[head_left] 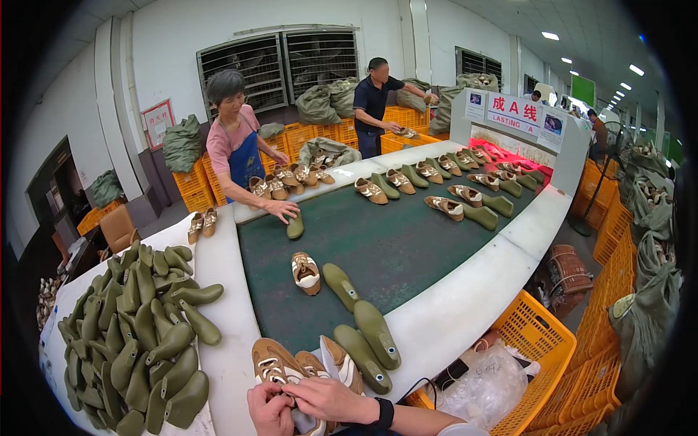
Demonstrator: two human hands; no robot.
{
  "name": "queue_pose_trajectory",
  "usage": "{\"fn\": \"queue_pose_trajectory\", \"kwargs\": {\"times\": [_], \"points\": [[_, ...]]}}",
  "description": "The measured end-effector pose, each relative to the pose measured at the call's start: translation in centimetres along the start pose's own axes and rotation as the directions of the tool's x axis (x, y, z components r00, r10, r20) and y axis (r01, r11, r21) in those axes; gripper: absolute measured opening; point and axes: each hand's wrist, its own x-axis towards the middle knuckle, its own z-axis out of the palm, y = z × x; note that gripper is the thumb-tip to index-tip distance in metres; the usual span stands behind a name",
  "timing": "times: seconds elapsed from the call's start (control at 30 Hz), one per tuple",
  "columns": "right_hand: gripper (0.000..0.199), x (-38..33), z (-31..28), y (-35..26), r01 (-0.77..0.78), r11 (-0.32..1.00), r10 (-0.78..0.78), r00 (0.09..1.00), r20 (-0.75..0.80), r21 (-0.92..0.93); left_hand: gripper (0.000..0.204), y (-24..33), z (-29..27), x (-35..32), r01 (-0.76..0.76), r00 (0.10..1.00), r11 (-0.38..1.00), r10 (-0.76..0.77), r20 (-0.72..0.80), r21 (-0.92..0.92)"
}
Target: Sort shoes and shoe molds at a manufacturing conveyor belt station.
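Observation:
At the lower edge, my left hand [269, 411] and my right hand [327, 399] are close together, fingers closed on a brown and white sneaker [275, 363]. They pinch near its opening; the exact spot is hidden by the fingers. Beside it lie more sneakers [343, 363], partly covered by my right hand. Just past them, green shoe lasts [374, 334] lie on the dark green conveyor belt [363, 254]. Farther up the belt lies a single sneaker [305, 273]. My right wrist wears a black band.
A big heap of green lasts [134, 334] covers the white table at left. Across the belt, a person in a blue apron [243, 156] touches a last [294, 225]. Another person [378, 105] stands behind. Pairs of sneakers and lasts line the belt. A yellow crate [538, 356] holds plastic bags.

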Motion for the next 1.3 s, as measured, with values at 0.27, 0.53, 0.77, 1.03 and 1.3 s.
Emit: {"fn": "queue_pose_trajectory", "kwargs": {"times": [0.27,0.53,0.77,1.03,1.3], "points": [[0.026,0.0,-0.6,0.9,-0.151,0.957,0.171,0.983,-0.061,0.246,0.012,-0.7,-1.0,-0.6,-0.119,0.991,0.974,0.129,0.044,-0.193],[0.026,0.4,-0.4,-0.7,0.076,0.976,-0.087,0.995,-0.044,-0.203,0.009,1.3,0.0,-0.2,-0.061,0.998,0.997,0.06,0.035,0.053],[0.026,0.1,-0.4,-0.5,0.125,0.968,-0.122,0.992,0.027,-0.216,0.006,0.2,0.0,-0.9,-0.001,0.998,0.988,-0.009,0.067,0.151],[0.026,0.3,-0.5,-1.0,0.089,0.992,-0.093,0.995,-0.04,-0.088,0.011,0.2,-1.2,-0.8,-0.028,0.998,1.0,0.028,0.05,0.01],[0.026,0.1,-0.4,-1.3,0.019,0.98,-0.008,0.998,-0.058,0.199,0.013,0.2,-2.4,-1.2,0.187,0.976,0.867,-0.11,0.189,-0.461]]}}
